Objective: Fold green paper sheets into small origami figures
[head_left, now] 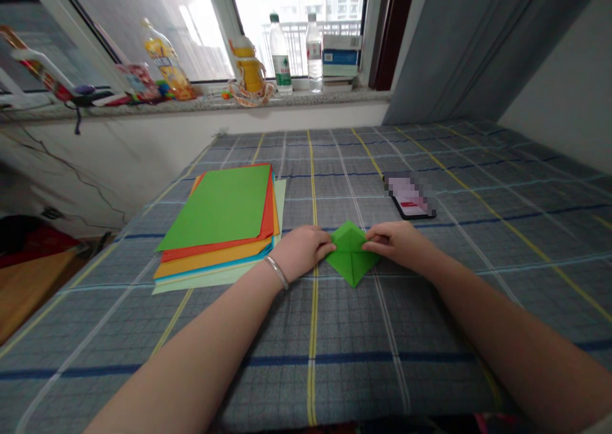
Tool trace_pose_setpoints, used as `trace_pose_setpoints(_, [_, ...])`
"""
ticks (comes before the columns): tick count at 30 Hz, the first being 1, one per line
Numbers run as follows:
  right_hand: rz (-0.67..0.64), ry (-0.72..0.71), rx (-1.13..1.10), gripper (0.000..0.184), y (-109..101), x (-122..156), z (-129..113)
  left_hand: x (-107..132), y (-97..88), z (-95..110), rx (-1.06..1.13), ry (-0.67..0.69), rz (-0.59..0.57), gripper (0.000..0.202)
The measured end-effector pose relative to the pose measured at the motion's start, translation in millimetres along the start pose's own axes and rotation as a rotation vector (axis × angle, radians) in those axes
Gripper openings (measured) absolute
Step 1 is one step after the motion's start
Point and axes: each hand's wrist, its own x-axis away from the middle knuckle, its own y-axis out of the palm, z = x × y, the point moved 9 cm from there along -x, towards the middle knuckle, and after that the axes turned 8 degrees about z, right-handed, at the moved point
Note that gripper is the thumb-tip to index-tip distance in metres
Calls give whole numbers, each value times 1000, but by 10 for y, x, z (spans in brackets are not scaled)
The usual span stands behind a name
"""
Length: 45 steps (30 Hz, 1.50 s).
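Note:
A small green sheet of folded paper [352,265] lies on the checked cloth in front of me, diamond-shaped, with a crease across it and another down its lower half. My left hand [303,248], with a silver bangle at the wrist, pinches its left corner. At the opposite corner, my right hand [393,241] grips the paper between thumb and fingers. Left of my hands rests a stack of coloured paper [220,208], green on top, with red, orange, blue and pale green edges showing beneath.
A phone [410,197] with a blurred screen lies beyond my right hand. The plaid cloth [268,383] covers the surface. Along the windowsill stand plastic bottles [281,58], a yellow drinking bottle [249,71] and a stack of boxes [340,58]. A grey curtain [444,51] hangs at right.

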Motion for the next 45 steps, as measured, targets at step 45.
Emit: trace_pose_setpoints(45, [82,41,459,43,148,-94,-36,-130,180,-98,-84,-155,217,50])
